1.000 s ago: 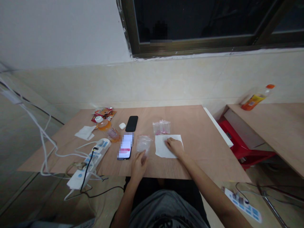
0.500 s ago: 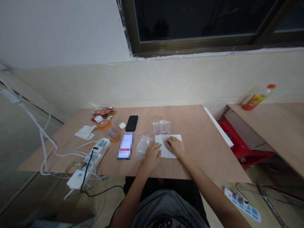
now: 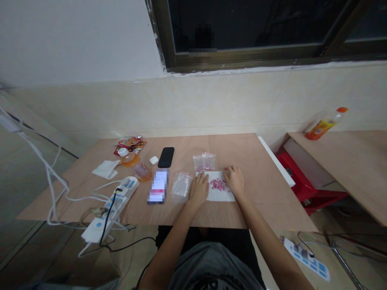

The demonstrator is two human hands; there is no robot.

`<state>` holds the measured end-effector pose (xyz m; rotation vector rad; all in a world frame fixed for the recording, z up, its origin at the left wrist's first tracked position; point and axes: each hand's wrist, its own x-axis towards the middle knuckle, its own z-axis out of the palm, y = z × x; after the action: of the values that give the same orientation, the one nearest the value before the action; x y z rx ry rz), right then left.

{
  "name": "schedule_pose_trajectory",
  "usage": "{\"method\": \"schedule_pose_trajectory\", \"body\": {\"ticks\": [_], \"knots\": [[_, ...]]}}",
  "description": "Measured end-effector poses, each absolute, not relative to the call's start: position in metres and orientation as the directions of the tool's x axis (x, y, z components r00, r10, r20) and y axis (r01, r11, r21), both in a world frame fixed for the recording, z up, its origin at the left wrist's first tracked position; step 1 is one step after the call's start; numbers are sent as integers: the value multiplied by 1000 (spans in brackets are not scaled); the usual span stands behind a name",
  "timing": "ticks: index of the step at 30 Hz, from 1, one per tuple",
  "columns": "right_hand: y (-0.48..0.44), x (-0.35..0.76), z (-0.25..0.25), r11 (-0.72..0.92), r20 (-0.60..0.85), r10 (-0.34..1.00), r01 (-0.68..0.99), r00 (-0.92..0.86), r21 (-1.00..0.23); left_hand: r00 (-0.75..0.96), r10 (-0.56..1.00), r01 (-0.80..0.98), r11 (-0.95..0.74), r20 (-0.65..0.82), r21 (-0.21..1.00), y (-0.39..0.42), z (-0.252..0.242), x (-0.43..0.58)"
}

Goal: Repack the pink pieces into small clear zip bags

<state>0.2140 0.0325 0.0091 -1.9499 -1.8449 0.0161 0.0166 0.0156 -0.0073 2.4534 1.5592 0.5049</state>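
A white sheet of paper (image 3: pixel 220 195) lies on the wooden table (image 3: pixel 254 193) with a small heap of pink beads (image 3: pixel 218 184) on it. My left hand (image 3: pixel 199 189) rests flat on the sheet's left edge, fingers stretched out. My right hand (image 3: pixel 235 180) lies flat on the right edge, fingers apart. An empty clear plastic bag (image 3: pixel 180 186) sits just left of my left hand. A second clear bag with pink beads (image 3: pixel 204 162) lies behind the paper.
A lit phone (image 3: pixel 157 190), a black phone (image 3: pixel 166 156), a white earbud case (image 3: pixel 154 160), an orange bottle (image 3: pixel 133 162), snack wrappers (image 3: pixel 130 144), a tissue (image 3: pixel 105 169) and a power strip (image 3: pixel 111 205) with cables fill the table's left. A red stool (image 3: pixel 308 181) stands at the right.
My left hand went from the empty bag over to the paper's left edge. My right hand slid from the middle of the paper to its right edge, uncovering the pink beads.
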Motion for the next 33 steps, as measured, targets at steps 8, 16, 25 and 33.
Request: {"method": "schedule_pose_trajectory", "body": {"ticks": [8, 16, 25, 33], "knots": [[41, 226, -2, -32, 228, 970, 978, 80, -208, 392, 907, 882, -418, 154, 218, 17, -4, 19], [57, 226, -4, -31, 242, 968, 984, 73, -175, 379, 916, 891, -399, 128, 217, 31, 1, 22], [68, 225, -7, -17, 284, 957, 984, 68, -179, 369, 919, 897, -392, 139, 206, 43, 6, 27], [67, 230, -14, -19, 321, 940, 959, 113, -282, 163, 941, 940, -239, 296, 242, 17, 37, -12]]}}
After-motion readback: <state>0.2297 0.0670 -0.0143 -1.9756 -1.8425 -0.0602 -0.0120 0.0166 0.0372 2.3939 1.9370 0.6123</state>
